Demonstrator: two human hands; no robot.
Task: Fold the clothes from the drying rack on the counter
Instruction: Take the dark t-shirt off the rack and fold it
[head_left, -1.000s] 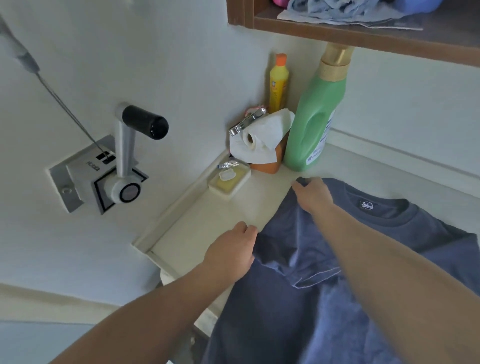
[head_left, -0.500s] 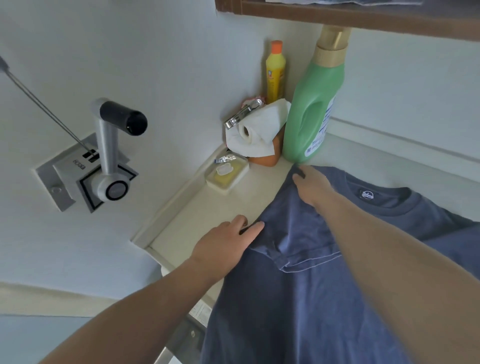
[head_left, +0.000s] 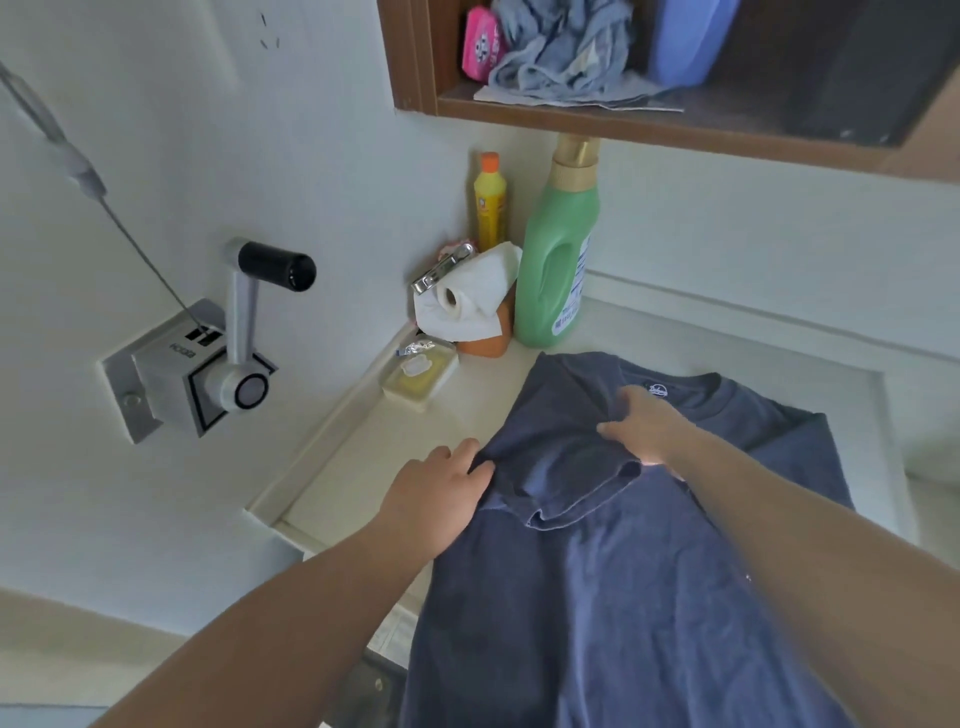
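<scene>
Left hand (head_left: 434, 496) centre frame, palm down, fingers mostly straight, fingertips resting on the left edge of the dark blue cotton t-shirt (head_left: 597, 571) right by the folded-in sleeve; grips nothing that I can see

Right hand (head_left: 644, 428) up and right of it, just below the collar, fingers curled into the fabric, bunching a fold of the shirt; thumb side hidden, so exact pinch unclear

T-shirt lies collar-up on the pale cream counter (head_left: 395, 447), fills centre to lower right of frame, lower hem runs off the bottom edge. Left sleeve doubled over onto the chest between both hands

Beyond the shirt, upper centre: tall green plastic detergent bottle with gold cap (head_left: 558, 260) in the counter corner, close behind the shirt's shoulder. Slim yellow bottle with orange cap (head_left: 490, 205) behind it against the wall. White paper roll (head_left: 467, 301) on an orange holder beside the green bottle. Small cream lidded box (head_left: 418, 382) in front of the roll, near the counter's left rim

Top of frame: brown wooden shelf (head_left: 649, 127) holding crumpled grey-blue cloth (head_left: 561, 57)

Left of frame: grey wall-mounted crank with black handle (head_left: 241, 358)
</scene>
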